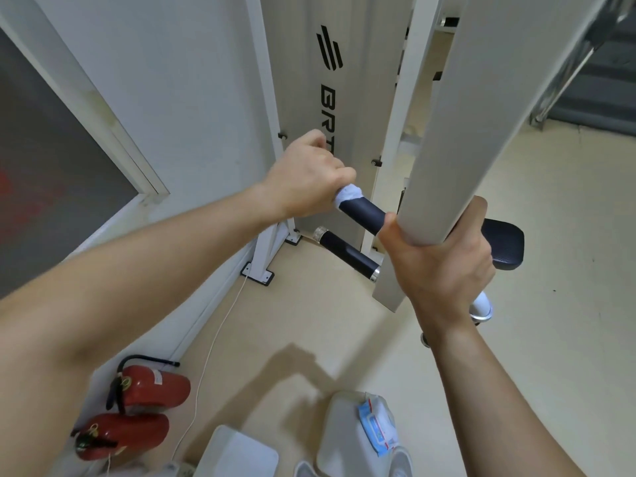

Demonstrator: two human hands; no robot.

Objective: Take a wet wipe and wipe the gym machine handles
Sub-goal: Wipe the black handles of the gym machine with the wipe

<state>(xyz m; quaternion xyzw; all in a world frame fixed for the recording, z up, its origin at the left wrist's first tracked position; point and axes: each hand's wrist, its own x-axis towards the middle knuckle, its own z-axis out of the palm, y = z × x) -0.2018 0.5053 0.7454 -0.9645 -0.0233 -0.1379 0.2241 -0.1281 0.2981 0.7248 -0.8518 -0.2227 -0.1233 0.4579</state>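
Wipe [348, 193]: white and bunched, wrapped on the far end of the black handle [364, 215], near the centre of the view.
Left fingers [339, 173]: curled tightly round the wipe and the handle end; the tips are hidden.
Left hand [309, 177]: at 10 o'clock from the handle.
Right fingers [476, 215]: curled round the white bar [447, 132], with the thumb on its left side.
Right hand [444, 259]: at 4 o'clock from the wipe.
Lower handle [346, 251]: at 6 o'clock from the first one, with no hand on it.
Pack [377, 425]: at 6 o'clock in the view.
Extinguishers [151, 385]: two red ones at 7 o'clock, by the wall.

matt textured handle [361, 212], glossy painted frame [457, 132]
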